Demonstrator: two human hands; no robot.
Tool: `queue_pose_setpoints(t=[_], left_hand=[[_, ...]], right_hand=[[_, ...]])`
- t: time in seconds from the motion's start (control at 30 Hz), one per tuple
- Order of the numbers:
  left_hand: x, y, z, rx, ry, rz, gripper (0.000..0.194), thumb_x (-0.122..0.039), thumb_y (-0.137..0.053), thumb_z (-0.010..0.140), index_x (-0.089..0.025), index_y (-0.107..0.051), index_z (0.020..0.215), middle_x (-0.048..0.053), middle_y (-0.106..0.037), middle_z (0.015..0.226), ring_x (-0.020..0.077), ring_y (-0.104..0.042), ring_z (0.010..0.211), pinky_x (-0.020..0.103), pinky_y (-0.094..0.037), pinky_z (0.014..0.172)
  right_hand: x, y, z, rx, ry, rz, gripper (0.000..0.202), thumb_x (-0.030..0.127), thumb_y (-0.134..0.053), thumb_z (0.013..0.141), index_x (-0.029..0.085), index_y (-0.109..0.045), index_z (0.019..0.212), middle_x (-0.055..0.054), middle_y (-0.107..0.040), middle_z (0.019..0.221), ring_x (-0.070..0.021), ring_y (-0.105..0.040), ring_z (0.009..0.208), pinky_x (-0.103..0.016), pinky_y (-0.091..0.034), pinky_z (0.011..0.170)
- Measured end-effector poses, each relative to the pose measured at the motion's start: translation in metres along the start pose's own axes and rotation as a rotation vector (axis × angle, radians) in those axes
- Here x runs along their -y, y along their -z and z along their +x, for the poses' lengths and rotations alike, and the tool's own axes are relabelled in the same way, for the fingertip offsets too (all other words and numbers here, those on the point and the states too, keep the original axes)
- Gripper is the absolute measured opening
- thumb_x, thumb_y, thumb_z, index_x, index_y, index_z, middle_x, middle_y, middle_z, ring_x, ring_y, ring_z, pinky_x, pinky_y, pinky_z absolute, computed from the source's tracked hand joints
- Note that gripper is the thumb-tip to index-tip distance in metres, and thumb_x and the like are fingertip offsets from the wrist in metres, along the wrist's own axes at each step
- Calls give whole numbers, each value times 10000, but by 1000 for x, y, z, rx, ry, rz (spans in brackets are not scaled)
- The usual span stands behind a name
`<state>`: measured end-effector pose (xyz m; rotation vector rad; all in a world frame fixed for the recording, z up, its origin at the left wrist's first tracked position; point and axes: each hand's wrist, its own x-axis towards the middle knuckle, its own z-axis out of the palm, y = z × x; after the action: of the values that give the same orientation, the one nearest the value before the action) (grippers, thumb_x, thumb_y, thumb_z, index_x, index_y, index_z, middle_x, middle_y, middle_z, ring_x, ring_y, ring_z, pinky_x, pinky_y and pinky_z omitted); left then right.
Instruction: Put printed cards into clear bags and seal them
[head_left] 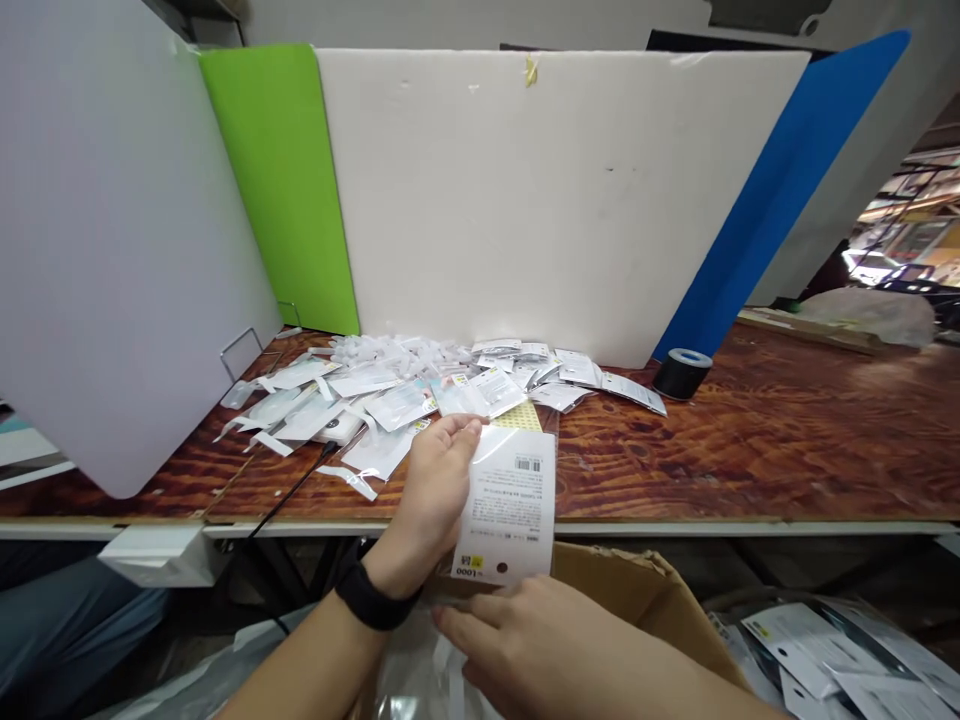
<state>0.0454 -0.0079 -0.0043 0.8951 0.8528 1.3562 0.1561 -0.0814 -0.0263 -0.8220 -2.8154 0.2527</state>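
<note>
Between thumb and fingers, my left hand (439, 480) holds a white printed card (510, 500) in a clear sleeve, by its upper left corner. The card shows its text side upside down, with a yellow mark and a round hole at its lower end. Just below the card is my right hand (517, 640), over clear plastic sleeves (412, 675) at the cardboard box (660, 600). Its index finger reaches left; whether it grips a sleeve is hidden. Behind the card, packaged cards (401, 403) and small white pieces (390, 352) lie heaped on the wooden table (750, 440).
White (495, 200), green (281, 190) and blue (780, 200) panels stand along the back, with another panel (127, 230) at the left. A black tape roll (682, 374) sits right of the heap. More packaged cards (825, 650) lie at lower right. A person's leg (67, 630) shows at lower left.
</note>
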Motion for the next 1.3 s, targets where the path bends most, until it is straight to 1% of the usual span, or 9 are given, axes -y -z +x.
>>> queue_pose_setpoints(t=[0.1, 0.2, 0.3, 0.4, 0.5, 0.7, 0.83, 0.97, 1.3], left_hand=[[-1, 0, 0, -22, -16, 9, 182, -287, -678, 702, -135, -605, 771, -17, -601, 602, 108, -525, 528, 214, -417, 513], [-2, 1, 2, -45, -37, 2, 180, -287, -677, 697, -141, -601, 770, -19, -601, 607, 113, -532, 536, 219, -422, 519], [-2, 3, 2, -46, -56, -18, 190, -303, -671, 707, -143, -599, 781, -6, -614, 632, 126, -553, 564, 233, -441, 541], [-2, 2, -1, -2, -64, -30, 204, -322, -672, 729, -152, -601, 817, -2, -615, 649, 128, -556, 570, 230, -441, 535], [-3, 2, -8, 85, -40, -26, 201, -332, -665, 759, -160, -600, 841, -5, -612, 644, 118, -552, 555, 211, -426, 514], [-13, 6, -22, 234, 63, -90, 232, -302, -662, 783, -173, -595, 963, 28, -673, 694, 141, -615, 583, 236, -486, 552], [-17, 8, -25, 236, 52, -149, 326, -250, -739, 696, -205, -641, 1003, 31, -695, 716, 151, -638, 605, 237, -500, 571], [-17, 11, -29, 266, -5, -140, 63, -197, -770, 630, -181, -727, 674, 10, -665, 595, 88, -575, 518, 158, -438, 509], [-13, 26, -37, 348, -94, 59, 148, -253, -652, 763, -235, -742, 647, 37, -664, 667, 138, -567, 601, 217, -418, 535]], right_hand=[[3, 7, -3, -50, -12, 72, 368, 65, -523, 786, 148, -585, 1139, -72, -731, 836, -184, -679, 691, -253, -513, 647], [0, 33, -11, -249, -121, 173, 235, 118, -467, 855, 205, -648, 978, -26, -718, 754, -155, -664, 649, -230, -499, 613], [-17, 50, -17, -632, -436, 204, 232, 263, -484, 894, 198, -634, 729, -5, -664, 593, -142, -617, 504, -230, -473, 490], [-41, 52, -19, -863, -711, 340, 242, 403, -633, 793, 170, -646, 858, -51, -711, 694, -191, -666, 578, -273, -531, 511], [-56, 49, -18, -739, -693, 824, 435, 441, -637, 787, 145, -627, 1105, -98, -731, 885, -228, -699, 765, -312, -576, 595], [-54, 54, -22, -687, -522, 1357, 289, 341, -681, 777, 171, -719, 1007, -58, -732, 762, -179, -678, 659, -262, -537, 561], [-54, 54, -25, -793, -488, 1325, 238, 282, -750, 684, 240, -753, 919, -33, -738, 734, -174, -667, 618, -273, -524, 551], [-61, 52, -31, -794, -268, 1165, 69, 255, -718, 708, 217, -758, 666, -21, -686, 566, -148, -592, 470, -249, -461, 439], [-66, 55, -40, -665, -60, 1066, 87, 243, -663, 789, 228, -742, 754, -7, -670, 565, -132, -579, 464, -232, -430, 460]])
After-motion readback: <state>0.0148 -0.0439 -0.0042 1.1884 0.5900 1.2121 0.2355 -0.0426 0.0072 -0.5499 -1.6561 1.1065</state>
